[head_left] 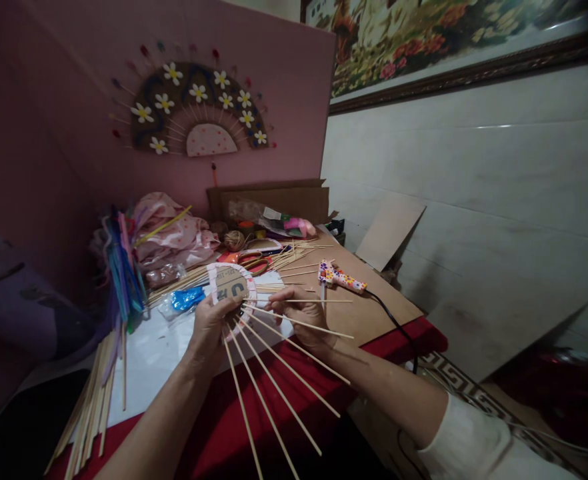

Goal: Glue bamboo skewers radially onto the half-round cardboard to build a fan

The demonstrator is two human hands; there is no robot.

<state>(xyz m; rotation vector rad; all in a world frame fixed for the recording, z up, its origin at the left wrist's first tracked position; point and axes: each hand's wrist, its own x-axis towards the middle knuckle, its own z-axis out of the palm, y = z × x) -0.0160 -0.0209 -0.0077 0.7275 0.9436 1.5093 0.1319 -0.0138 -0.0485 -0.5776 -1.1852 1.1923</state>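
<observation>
Pink wall (49,133) behind a cluttered bench (374,313). Over its near edge, the left hand (211,327) pinches a round cardboard disc (230,285) fanned with thin bamboo sticks (274,373); the right hand (301,313) is closed on one stick.

Home craft corner: glue gun (341,279), bamboo sticks (87,400), framed pic (449,40).

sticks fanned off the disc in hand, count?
7 sticks fan from the cardboard disc gripped by the left hand: five slant down toward the camera, two run rightward at the right hand, which pinches the top one. More may hide behind the hands.
</observation>
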